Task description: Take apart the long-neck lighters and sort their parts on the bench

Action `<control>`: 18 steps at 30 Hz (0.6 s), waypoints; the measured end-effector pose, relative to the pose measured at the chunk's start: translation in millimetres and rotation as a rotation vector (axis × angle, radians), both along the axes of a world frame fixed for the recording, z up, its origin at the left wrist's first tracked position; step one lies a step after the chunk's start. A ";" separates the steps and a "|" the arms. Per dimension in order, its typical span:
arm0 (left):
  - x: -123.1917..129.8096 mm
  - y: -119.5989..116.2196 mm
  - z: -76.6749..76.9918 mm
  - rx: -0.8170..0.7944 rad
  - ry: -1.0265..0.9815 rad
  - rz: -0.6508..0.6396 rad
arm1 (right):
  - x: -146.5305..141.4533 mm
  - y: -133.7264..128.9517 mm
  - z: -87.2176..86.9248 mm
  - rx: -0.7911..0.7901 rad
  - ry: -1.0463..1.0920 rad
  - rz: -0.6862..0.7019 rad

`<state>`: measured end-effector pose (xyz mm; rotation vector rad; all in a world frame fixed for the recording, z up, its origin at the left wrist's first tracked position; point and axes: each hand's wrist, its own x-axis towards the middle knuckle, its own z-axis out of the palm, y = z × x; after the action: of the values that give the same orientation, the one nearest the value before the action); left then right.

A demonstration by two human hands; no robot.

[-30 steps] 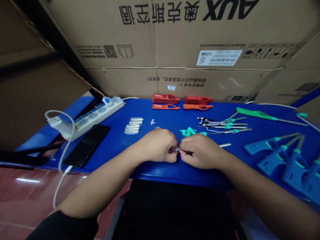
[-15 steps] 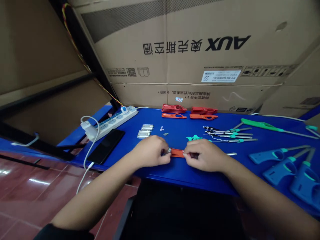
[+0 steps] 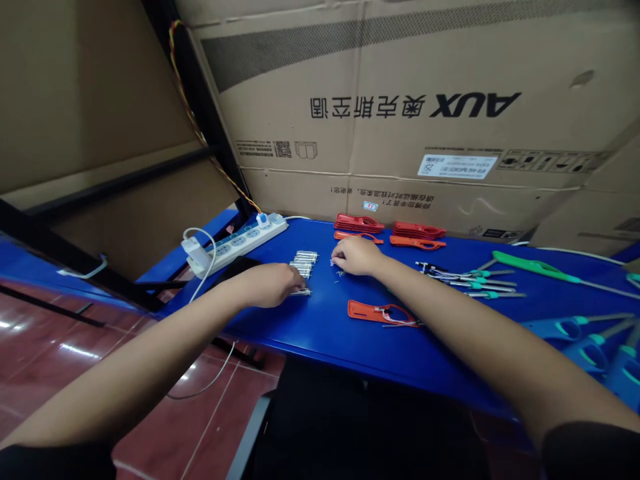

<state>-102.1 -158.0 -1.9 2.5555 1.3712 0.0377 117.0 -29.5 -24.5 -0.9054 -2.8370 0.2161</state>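
Observation:
My left hand (image 3: 274, 284) has its fingers closed on a silvery cylinder (image 3: 303, 292), just in front of a group of similar cylinders (image 3: 306, 260). My right hand (image 3: 358, 256) reaches across to the small pale parts (image 3: 331, 263), fingers pinched together; whatever they hold is too small to tell. Tiny springs or pins (image 3: 341, 273) lie below its fingertips. On the blue table an orange-red shell half (image 3: 363, 311) lies face up, with thin wires and a metal rod in it, its right end hidden by my right forearm.
Red shells (image 3: 419, 231) are stacked at the back beside others (image 3: 359, 223). To the right lie wired metal rods (image 3: 495, 287), a green lighter (image 3: 537, 267) and blue lighters (image 3: 555, 328). A power strip (image 3: 245, 242) and a dark phone (image 3: 240, 268) are at the left.
Both hands have left the orange-red shell, which now lies on the table. My left hand moved left to the cylinders; my right hand moved up to the small parts. The view has shifted.

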 end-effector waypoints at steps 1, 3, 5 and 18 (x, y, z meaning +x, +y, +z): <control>0.0 -0.5 -1.2 -0.001 0.005 -0.004 | -1.6 1.0 -1.1 -0.001 -0.001 0.008; -1.0 -4.0 -3.4 0.006 0.037 0.009 | 2.4 -0.2 -0.2 0.001 0.012 0.021; -3.0 -9.2 -6.0 0.071 0.042 0.053 | 15.5 -4.3 4.7 0.002 0.032 0.018; -15.3 -15.2 -32.4 0.170 -0.076 0.050 | 172.9 -57.0 8.0 -0.031 0.252 -0.015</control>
<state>-117.5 -173.2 -34.3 2.6244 1.4595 0.2686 289.9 -86.5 -16.5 -0.8402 -2.6011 0.3465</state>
